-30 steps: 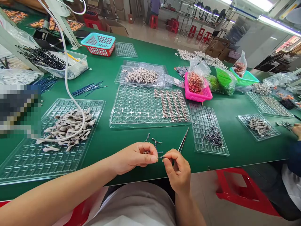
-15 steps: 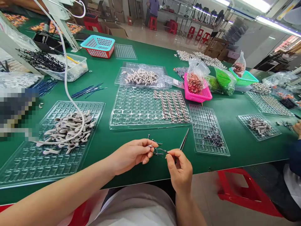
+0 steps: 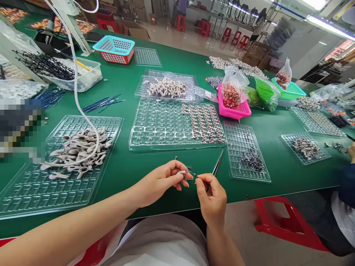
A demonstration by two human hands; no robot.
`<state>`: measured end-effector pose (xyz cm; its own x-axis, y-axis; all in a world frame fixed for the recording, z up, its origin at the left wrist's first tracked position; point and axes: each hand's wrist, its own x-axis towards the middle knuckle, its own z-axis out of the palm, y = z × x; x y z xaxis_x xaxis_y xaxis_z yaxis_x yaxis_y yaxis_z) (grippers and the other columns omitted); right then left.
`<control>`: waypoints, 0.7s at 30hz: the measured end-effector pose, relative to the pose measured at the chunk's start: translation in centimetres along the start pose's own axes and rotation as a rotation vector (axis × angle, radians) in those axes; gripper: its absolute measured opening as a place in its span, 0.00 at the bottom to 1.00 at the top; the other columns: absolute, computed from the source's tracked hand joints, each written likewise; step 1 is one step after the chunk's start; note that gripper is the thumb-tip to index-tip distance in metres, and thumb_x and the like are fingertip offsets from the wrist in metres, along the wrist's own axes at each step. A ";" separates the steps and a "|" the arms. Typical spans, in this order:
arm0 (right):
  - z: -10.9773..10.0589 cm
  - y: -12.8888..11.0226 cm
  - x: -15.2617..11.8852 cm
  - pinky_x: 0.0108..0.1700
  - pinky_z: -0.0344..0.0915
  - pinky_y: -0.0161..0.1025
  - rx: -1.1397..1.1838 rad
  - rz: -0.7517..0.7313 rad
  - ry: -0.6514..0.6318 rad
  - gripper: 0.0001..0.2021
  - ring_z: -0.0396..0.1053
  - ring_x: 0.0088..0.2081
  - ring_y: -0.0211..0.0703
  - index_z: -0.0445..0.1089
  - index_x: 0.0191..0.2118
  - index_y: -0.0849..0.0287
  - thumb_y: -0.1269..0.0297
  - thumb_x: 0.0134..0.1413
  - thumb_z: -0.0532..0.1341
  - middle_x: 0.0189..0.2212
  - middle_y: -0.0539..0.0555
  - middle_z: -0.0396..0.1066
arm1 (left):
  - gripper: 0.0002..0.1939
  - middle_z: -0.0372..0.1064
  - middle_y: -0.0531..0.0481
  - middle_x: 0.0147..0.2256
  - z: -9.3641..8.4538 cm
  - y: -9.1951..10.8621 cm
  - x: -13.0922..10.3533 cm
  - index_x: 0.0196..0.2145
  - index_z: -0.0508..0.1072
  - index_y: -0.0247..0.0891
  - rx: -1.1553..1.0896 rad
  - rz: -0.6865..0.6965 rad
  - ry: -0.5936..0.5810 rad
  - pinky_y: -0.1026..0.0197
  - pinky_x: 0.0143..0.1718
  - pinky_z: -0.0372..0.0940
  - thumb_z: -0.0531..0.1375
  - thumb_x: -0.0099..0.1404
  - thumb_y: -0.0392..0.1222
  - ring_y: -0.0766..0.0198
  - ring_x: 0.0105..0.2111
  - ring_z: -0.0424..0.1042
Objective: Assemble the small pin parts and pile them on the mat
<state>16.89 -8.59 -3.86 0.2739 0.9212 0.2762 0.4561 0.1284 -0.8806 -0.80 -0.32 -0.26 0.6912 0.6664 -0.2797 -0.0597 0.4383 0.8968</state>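
Near the front edge of the green table, my left hand (image 3: 166, 180) pinches a small pale grey piece (image 3: 182, 172) between thumb and fingers. A thin wire with a small dark part (image 3: 195, 176) runs from that piece to my right hand (image 3: 212, 195), whose thumb and index finger are closed on the dark part. Tweezers (image 3: 218, 162) point up and away beside my right hand, their rear end hidden by it. Behind my hands lies a large clear tray (image 3: 161, 138), its right part filled with small grey pieces (image 3: 206, 123).
Grey shells (image 3: 80, 149) lie heaped on a left tray (image 3: 55, 197). A tray of dark wired parts (image 3: 251, 160) is right of the tweezers. Farther back are a pink basket (image 3: 235, 111), a blue basket (image 3: 115, 46) and a hanging white cable (image 3: 75, 79). Another person's hand (image 3: 351, 151) shows at far right.
My left hand has shifted slightly right, bringing the grey piece closer to my right hand and the dark part. The whole view has shifted a little.
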 end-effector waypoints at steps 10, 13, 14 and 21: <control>0.0 -0.3 0.1 0.32 0.63 0.33 -0.015 -0.037 -0.013 0.03 0.67 0.29 0.35 0.70 0.37 0.55 0.68 0.63 0.59 0.30 0.48 0.71 | 0.08 0.74 0.47 0.43 0.1 0.2 0.0 0.43 0.66 0.36 0.014 0.007 0.012 0.62 0.38 0.66 0.59 0.70 0.42 0.65 0.38 0.73; 0.0 -0.4 0.2 0.31 0.63 0.33 -0.023 -0.059 -0.031 0.04 0.67 0.29 0.35 0.70 0.37 0.55 0.69 0.63 0.59 0.30 0.47 0.71 | 0.07 0.74 0.47 0.43 0.1 0.0 0.0 0.43 0.66 0.37 0.054 0.012 0.031 0.61 0.39 0.67 0.59 0.69 0.41 0.65 0.38 0.74; 0.0 -0.4 0.2 0.31 0.62 0.33 -0.027 -0.067 -0.039 0.04 0.67 0.29 0.35 0.70 0.38 0.55 0.69 0.63 0.59 0.30 0.48 0.71 | 0.07 0.74 0.47 0.43 0.1 -0.1 -0.1 0.43 0.67 0.37 0.077 0.021 0.040 0.61 0.39 0.67 0.59 0.69 0.40 0.65 0.39 0.74; 0.0 -0.5 0.3 0.31 0.61 0.33 -0.024 -0.079 -0.060 0.04 0.66 0.28 0.35 0.71 0.36 0.56 0.69 0.62 0.59 0.29 0.47 0.71 | 0.10 0.75 0.48 0.43 0.1 -0.3 -0.4 0.46 0.69 0.38 0.201 0.044 0.084 0.59 0.42 0.68 0.60 0.68 0.41 0.63 0.40 0.75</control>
<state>16.77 -8.38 -3.34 0.1858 0.9290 0.3200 0.4944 0.1930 -0.8475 -0.94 -0.79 -0.39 0.6284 0.7337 -0.2585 0.0618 0.2842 0.9568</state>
